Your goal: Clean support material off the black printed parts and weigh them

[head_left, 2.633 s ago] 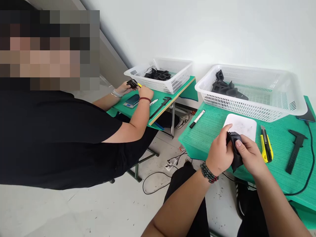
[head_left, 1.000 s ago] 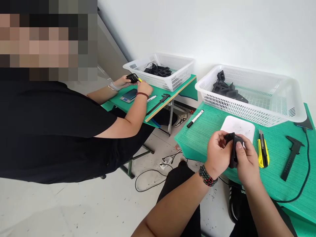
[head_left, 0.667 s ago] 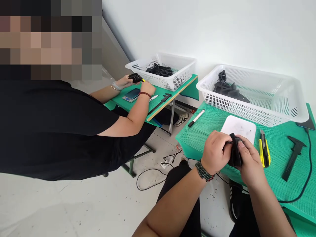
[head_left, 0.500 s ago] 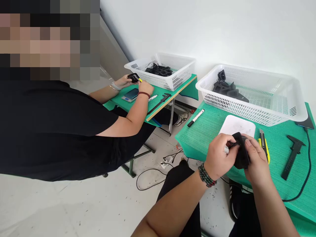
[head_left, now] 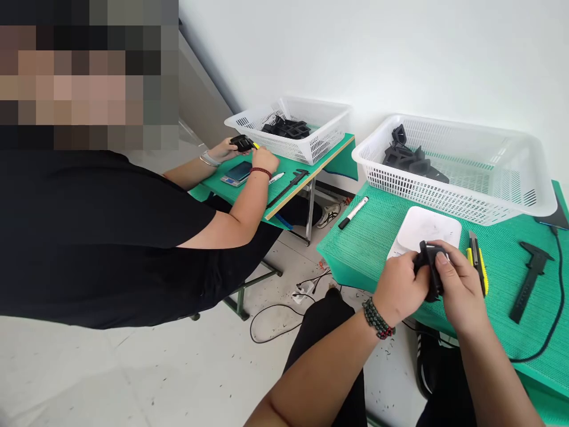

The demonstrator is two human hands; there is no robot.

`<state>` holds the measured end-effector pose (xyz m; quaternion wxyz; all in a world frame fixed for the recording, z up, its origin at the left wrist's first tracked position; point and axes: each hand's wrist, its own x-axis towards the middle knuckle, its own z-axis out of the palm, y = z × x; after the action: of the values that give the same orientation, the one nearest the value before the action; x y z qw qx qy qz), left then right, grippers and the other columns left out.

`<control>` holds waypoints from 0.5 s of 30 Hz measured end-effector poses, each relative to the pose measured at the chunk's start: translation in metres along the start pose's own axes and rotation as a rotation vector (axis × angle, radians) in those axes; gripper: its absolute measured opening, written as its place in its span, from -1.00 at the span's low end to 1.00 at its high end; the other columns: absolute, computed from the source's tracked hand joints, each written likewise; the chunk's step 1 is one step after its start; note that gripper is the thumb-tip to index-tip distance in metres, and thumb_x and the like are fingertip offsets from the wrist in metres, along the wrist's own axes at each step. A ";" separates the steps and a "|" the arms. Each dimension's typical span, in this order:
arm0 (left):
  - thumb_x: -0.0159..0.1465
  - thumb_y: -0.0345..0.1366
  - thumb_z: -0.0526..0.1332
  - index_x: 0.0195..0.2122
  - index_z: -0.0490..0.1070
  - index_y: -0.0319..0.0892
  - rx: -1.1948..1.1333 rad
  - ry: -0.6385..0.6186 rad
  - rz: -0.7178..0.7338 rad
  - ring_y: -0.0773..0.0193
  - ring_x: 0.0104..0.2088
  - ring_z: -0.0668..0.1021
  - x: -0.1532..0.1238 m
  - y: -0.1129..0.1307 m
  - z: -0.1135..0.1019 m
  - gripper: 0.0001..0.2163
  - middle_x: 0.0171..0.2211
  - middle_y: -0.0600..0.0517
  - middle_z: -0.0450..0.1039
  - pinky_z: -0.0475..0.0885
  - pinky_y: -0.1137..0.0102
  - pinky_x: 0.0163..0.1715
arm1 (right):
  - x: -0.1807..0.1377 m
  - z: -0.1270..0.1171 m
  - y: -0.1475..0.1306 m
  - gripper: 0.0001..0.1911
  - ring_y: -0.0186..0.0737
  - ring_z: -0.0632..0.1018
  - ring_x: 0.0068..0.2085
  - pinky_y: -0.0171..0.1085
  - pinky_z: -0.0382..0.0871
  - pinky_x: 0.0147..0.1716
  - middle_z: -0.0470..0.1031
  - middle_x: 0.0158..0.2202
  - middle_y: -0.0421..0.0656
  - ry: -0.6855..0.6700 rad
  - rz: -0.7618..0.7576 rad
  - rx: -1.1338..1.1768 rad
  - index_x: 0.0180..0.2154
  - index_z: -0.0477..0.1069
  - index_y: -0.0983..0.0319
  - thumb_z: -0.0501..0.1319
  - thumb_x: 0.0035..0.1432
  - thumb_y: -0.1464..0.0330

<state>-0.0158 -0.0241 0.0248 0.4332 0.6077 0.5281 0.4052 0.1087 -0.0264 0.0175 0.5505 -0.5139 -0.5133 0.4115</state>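
Fingers of both hands are curled tight around a small black plastic part point(head_left: 427, 271): the left hand point(head_left: 397, 286) grips its left side, the right hand point(head_left: 461, 287) closes over the right with one fingertip on top. The part is held up over the near edge of the green mesh worktop point(head_left: 368, 240). Just behind it lies a white rounded tray point(head_left: 429, 226), just right a yellow utility knife point(head_left: 478, 265), and along the far edge a white slotted basket point(head_left: 466, 198)

Small black plastic part point(head_left: 430, 274), hand-held
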 end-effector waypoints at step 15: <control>0.46 -0.16 0.07 -0.41 0.44 -0.17 0.673 0.355 0.562 0.25 -0.46 0.50 0.015 -0.024 -0.027 -0.66 -0.50 -0.01 0.46 0.26 0.36 -0.50 | 0.011 -0.005 -0.008 -0.49 -0.47 0.07 -0.68 -0.43 -0.19 -0.75 0.18 -0.62 -0.34 -0.198 0.545 0.429 -0.19 0.50 0.22 0.44 -0.07 0.01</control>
<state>-0.0464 -0.0050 0.0099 -0.0112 0.7550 0.5110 0.4107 0.1143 -0.0172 0.0277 0.4633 -0.4622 -0.3104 0.6894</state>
